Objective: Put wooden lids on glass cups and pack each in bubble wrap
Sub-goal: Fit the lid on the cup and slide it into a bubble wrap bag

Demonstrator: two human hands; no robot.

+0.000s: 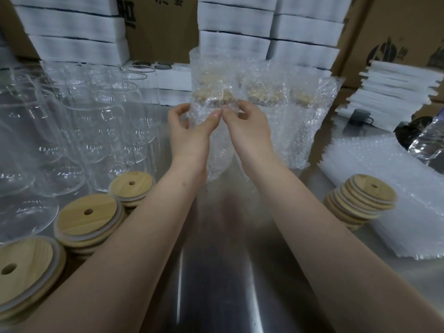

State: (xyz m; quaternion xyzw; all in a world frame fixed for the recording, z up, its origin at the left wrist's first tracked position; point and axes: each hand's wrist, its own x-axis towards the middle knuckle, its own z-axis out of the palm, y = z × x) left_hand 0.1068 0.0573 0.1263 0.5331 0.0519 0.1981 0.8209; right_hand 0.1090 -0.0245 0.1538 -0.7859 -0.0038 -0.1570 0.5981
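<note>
Both hands are holding a bubble wrap bag (211, 68) up over the middle of the metal table (228, 260). The left hand (189, 131) and the right hand (247, 126) are each pinching its film between thumb and fingers, with the thumbs almost touching. The packing step seems to be going on (whether a cup is already inside, I cannot tell). Wrapped cups (266, 97) are standing just behind, glass cups (101, 121) are waiting far left, and wooden lids (87, 212) are lying near left. The next move is probably calling for pulling the bag's mouth apart.

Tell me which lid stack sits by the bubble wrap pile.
The lone stack on the right, beside the bubble wrap pile; the other three stacks sit on the left by the glass cups.
</note>
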